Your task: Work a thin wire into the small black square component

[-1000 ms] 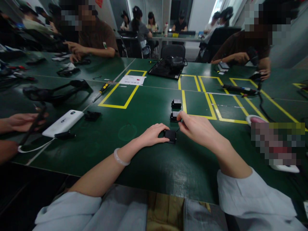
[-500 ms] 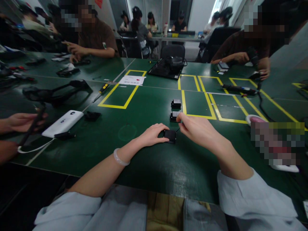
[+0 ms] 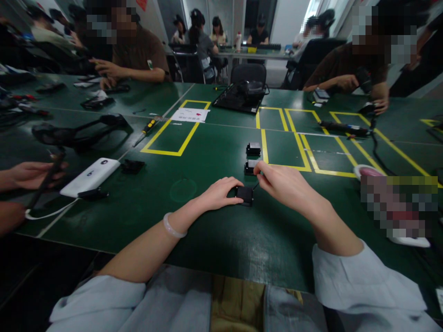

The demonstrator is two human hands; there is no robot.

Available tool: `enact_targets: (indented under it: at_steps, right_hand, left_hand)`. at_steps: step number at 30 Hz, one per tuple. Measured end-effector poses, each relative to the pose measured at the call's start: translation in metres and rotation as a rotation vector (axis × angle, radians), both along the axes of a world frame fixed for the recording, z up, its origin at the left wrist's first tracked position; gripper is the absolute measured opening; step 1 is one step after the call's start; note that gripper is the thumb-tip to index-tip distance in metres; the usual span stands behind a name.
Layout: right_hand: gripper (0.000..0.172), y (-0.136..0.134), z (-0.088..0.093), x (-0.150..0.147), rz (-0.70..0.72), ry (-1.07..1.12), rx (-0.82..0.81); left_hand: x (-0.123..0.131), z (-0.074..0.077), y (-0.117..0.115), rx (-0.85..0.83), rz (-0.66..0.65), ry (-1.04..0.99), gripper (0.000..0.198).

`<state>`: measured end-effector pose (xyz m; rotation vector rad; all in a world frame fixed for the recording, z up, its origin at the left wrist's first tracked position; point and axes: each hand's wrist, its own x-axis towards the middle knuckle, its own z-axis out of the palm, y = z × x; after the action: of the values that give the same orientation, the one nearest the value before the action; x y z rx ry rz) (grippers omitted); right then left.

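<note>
Green, smooth-topped worktable [image 3: 284, 249], spanning the view. A person in a brown short-sleeved top [image 3: 147, 53] sits at its far side. A rectangle of yellow tape [image 3: 189, 139] is marked on the surface; to its right, near the far edge, lies a flat black panel [image 3: 228, 102]. The wearer's right hand [image 3: 289, 184] is closed in a pinch; the left hand [image 3: 218, 195] grips between thumb and fingers. A white sheet of printed paper [image 3: 189, 115] crosses the far part of the taped rectangle. At left, near another person's hand, lies a white oblong device with rounded corners [image 3: 88, 179]; farther back lies a screwdriver with a yellow-and-black handle [image 3: 149, 126]. Two small black units with silver-grey tops [image 3: 254, 150] stand one behind the other, the nearer beside the right fingertips; contact cannot be determined. A small, black, squarish block [image 3: 244, 195] rests on the table in the left hand's grip. A thin dark rod [image 3: 256, 186] runs from the right fingertips toward the block's right edge.
</note>
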<state>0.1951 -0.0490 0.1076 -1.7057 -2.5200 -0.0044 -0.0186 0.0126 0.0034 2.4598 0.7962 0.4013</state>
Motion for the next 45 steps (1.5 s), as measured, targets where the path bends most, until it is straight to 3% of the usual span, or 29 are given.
enact_targets:
  at_steps: [6, 13, 22, 29, 39, 45]
  right_hand:
    - [0.033, 0.0025, -0.0006, -0.0049, -0.109, -0.152, 0.006]
    - [0.026, -0.0013, 0.0007, 0.0007, 0.031, 0.002, -0.029]
    - [0.029, 0.0031, -0.0035, -0.0050, -0.088, -0.105, 0.011]
    - [0.022, -0.0006, -0.0007, 0.0014, 0.061, 0.021, -0.025]
    - [0.030, 0.0027, -0.0023, -0.0075, -0.105, -0.107, 0.013]
    - [0.026, 0.0025, -0.0013, -0.0002, -0.008, 0.018, -0.020]
  left_hand:
    - [0.0004, -0.0009, 0.0004, 0.005, -0.001, -0.002, 0.039]
    - [0.0002, 0.0006, -0.0004, -0.006, -0.001, -0.002, 0.038]
    - [0.0009, 0.0013, -0.0010, 0.002, 0.002, 0.005, 0.038]
    - [0.0007, 0.0012, -0.0004, 0.011, 0.000, 0.013, 0.038]
    - [0.0011, -0.0006, 0.0001, 0.005, -0.005, 0.005, 0.038]
    - [0.0014, 0.0013, -0.0007, 0.009, -0.001, 0.012, 0.038]
